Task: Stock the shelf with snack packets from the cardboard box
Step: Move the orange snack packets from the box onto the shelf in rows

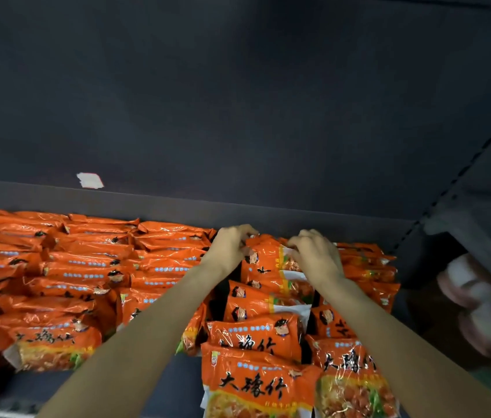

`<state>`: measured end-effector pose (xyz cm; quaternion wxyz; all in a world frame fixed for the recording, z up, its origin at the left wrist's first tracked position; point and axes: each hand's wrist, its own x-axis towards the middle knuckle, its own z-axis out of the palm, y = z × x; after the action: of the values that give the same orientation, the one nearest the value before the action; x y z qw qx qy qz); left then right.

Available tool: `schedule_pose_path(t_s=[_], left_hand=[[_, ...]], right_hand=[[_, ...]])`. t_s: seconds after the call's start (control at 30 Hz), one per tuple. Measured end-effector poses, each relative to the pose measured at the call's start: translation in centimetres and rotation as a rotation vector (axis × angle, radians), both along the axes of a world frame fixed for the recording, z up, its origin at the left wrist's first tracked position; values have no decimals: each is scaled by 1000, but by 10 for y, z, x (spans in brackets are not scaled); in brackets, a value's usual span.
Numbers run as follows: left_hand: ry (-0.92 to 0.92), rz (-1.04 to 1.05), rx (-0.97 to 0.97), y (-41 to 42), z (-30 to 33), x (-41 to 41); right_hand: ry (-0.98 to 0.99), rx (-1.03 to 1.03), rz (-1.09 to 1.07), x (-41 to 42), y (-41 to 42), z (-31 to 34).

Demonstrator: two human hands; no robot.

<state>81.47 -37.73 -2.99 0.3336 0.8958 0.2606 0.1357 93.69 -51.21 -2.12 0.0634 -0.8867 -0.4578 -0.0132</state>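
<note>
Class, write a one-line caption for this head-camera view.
Both hands, left and right, grip an orange snack packet at the shelf's back.

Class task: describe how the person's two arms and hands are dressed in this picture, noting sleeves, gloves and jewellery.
Both forearms are bare as far as the picture shows; no sleeve is visible. The left hand and right hand wear no gloves. No watch or bracelet shows at either wrist, and no ring can be made out.

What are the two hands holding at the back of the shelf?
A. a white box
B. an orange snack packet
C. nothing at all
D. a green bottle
B: the left hand and the right hand both grip the top of an orange snack packet standing at the back of the shelf.
</note>
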Motion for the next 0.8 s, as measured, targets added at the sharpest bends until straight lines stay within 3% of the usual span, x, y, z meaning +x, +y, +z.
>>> schedule_pose_path(t_s=[0.1,0.27,0.47,0.63,0.8], left_hand=[[-16,-2,81,3,6,-2],[-124,6,172,12,23,-8],[-99,-133,165,5,30,4],[16,1,182,4,24,4],[66,-77,57,8,17,4]], right_hand=[[-19,29,28,-1,4,3],[143,250,-32,-5,2,1],[159,94,-64,2,3,8],[14,-19,-61,1,-6,9],[318,175,45,4,-3,12]])
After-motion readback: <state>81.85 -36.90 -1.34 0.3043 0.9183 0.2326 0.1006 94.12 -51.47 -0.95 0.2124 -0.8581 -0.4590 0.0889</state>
